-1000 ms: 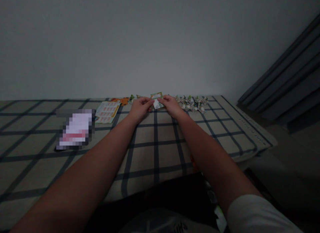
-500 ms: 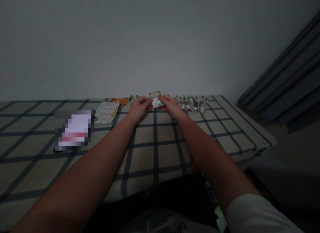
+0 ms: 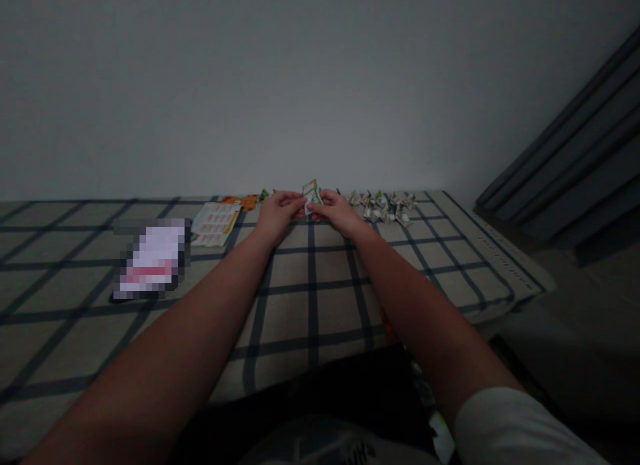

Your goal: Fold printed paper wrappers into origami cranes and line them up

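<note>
Between my two hands is a small piece of printed paper [image 3: 311, 193], white with green and yellow print, bent along a fold. My left hand [image 3: 279, 212] is closed, pinching its left side between thumb and fingers. From the other side my right hand [image 3: 336, 210] grips the right edge, thumb laid across the front. Just right of that hand lies a cluster of small crumpled or folded paper-like pieces [image 3: 385, 208], whitish with green bits. Another greenish piece [image 3: 264, 194] shows beyond my left hand, partly hidden by it.
A printed sheet or booklet [image 3: 216, 224] lies left of my hands, with an orange item [image 3: 245, 202] behind it. Further left is a pixelated phone-like device [image 3: 153, 258]. All rest on a checked cloth [image 3: 285, 305] against a wall; a dark curtain [image 3: 575, 138] hangs at right.
The paper has gone from lying flatter and wider to narrower and more folded. My right thumb has shifted left and down over it. Both arms stay nearly in place.
</note>
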Available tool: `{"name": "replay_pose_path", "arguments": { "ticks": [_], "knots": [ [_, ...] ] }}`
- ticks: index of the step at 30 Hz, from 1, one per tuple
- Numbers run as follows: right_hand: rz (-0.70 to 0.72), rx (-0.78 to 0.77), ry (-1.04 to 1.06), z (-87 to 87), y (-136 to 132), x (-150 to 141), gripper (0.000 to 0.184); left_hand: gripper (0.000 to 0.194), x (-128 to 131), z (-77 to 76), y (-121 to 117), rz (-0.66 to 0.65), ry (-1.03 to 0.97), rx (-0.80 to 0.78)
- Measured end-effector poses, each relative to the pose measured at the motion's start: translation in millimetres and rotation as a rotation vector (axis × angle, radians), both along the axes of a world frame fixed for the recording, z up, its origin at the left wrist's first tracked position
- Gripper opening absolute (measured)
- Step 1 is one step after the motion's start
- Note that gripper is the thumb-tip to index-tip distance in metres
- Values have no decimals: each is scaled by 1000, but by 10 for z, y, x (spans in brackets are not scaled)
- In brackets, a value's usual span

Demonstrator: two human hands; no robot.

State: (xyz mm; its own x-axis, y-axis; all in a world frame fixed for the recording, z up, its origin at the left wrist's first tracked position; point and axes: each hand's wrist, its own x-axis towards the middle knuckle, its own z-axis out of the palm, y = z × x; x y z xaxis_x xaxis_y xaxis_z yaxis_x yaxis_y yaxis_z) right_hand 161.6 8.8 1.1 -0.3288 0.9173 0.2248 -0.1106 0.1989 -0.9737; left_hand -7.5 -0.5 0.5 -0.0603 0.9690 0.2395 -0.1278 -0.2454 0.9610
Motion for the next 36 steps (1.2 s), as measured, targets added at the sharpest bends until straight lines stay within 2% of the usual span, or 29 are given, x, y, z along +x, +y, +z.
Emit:
{"name": "replay_pose_path", "arguments": {
  "ticks": [6,13,18,22,29,36],
  "knots": [
    [-8,32,-29,29,0,10,32,36,14,18,-79,-6,54,38],
    [18,32,-47,47,6,25,32,35,17,28,-94,-50,8,47],
    [-42,109,-157,92,-41,32,29,47,13,14,-74,-61,27,61],
    [-107,144,-198,59,-20,38,27,51,19,6,-68,-102,27,32],
    [-214,118,-217,46,10,37,31,41,10,-40,-23,-127,43,19],
    [-148,95,-138,53,8,19,22,32,-9,-49,11,-94,49,-27]
  ]
}}
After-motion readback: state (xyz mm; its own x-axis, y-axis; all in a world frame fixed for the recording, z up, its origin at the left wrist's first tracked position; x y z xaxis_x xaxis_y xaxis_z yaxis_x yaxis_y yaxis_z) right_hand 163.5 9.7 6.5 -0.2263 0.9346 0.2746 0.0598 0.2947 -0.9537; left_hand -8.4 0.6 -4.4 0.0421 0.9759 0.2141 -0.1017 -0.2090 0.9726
